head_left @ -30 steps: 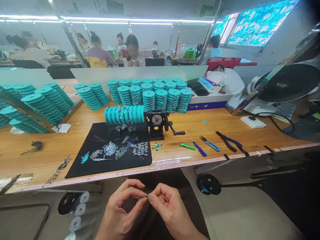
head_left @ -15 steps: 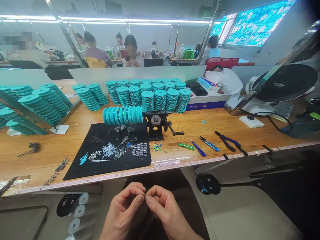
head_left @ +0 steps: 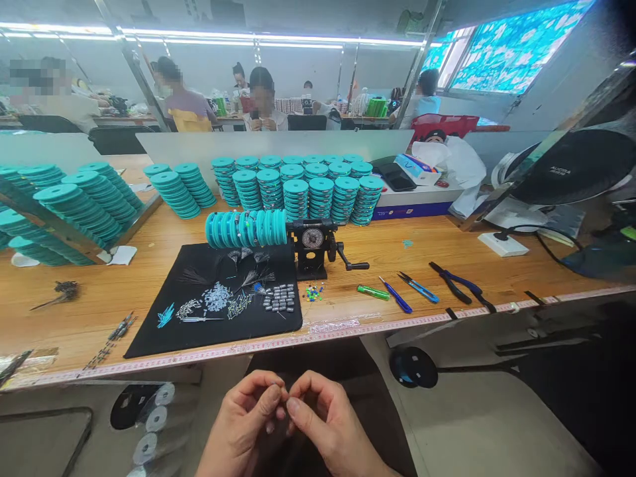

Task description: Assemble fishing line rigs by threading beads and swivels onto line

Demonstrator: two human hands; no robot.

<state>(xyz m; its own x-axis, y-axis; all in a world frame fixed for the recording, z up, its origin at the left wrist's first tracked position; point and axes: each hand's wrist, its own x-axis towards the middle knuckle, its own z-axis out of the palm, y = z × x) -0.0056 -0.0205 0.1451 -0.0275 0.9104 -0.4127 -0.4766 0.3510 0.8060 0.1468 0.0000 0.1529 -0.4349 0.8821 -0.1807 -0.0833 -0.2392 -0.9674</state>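
My left hand [head_left: 248,417] and my right hand [head_left: 322,417] meet fingertip to fingertip over my lap, below the table edge. Both are closed in a pinch; what lies between the fingers is too small to make out. Beyond them, a black mat [head_left: 163,334] carries pale blue beads [head_left: 217,297], grey cylindrical weights [head_left: 279,298], small metal pieces [head_left: 189,309], turquoise slivers [head_left: 165,315] and fans of dark fine strands [head_left: 238,255]. Behind the mat stands a black hand-cranked winder [head_left: 312,248] with a row of turquoise foam spools [head_left: 246,229] on its shaft.
Stacks of turquoise spools [head_left: 298,192] line the back of the table. To the right lie a green tube [head_left: 373,292], a blue pen-like tool [head_left: 397,297], thread snips [head_left: 418,287] and pliers [head_left: 460,285]. A power strip [head_left: 503,244] and fan [head_left: 566,172] are farther right. Several people sit beyond the divider.
My hands stay pinched together over my lap, with a slight shift of the fingers. More of the left hand's lower fingertips show now. The view has moved slightly.
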